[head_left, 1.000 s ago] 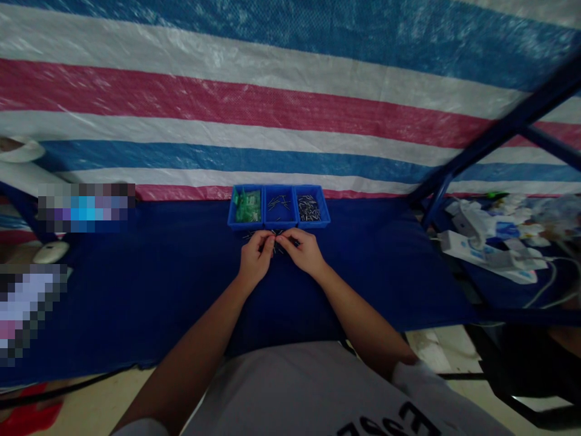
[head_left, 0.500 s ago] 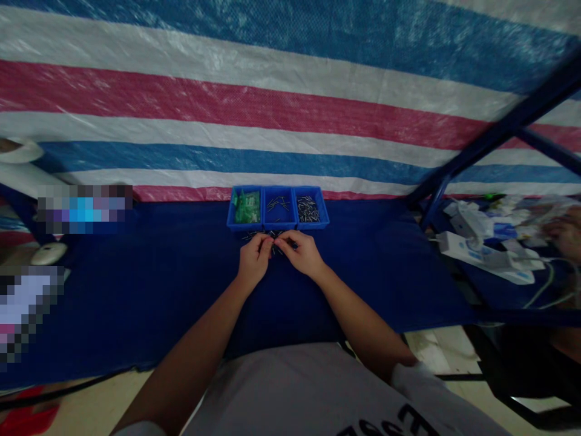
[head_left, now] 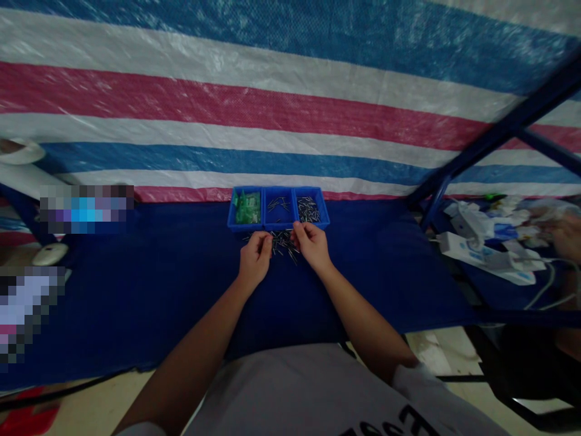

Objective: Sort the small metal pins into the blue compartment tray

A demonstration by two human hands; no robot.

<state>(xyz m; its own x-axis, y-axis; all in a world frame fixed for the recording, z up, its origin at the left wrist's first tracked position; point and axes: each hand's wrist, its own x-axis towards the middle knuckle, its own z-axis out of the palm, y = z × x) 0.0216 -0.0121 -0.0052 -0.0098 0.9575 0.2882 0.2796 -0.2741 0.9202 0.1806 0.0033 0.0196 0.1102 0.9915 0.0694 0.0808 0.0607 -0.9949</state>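
A loose pile of thin, dark, screw-like metal pieces point(head_left: 283, 241) lies on the blue table in front of three joined blue bins. At the pile's left edge my left hand point(head_left: 256, 254) is closed in a pinch; whatever is between its fingertips is too small to make out. My right hand point(head_left: 312, 245) is pinched too, at the front edge of the right bin point(head_left: 325, 209), its fingertips hiding what they may hold. That bin has many short metal pieces. A few thin ones lie in the middle bin point(head_left: 278, 225), and the left bin point(head_left: 230, 212) contains green packets.
A blue cloth point(head_left: 181, 284) covers the table. Behind it hangs a striped tarp point(head_left: 272, 109). At right are a white power strip point(head_left: 490, 259) with cables, plastic bags and a blue metal frame point(head_left: 481, 139). A white mouse-like object point(head_left: 51, 254) sits at left.
My hands were together over the pile; now they are apart. The right hand has moved right and away from me, up to the right bin, uncovering the pile. My left hand has barely moved.
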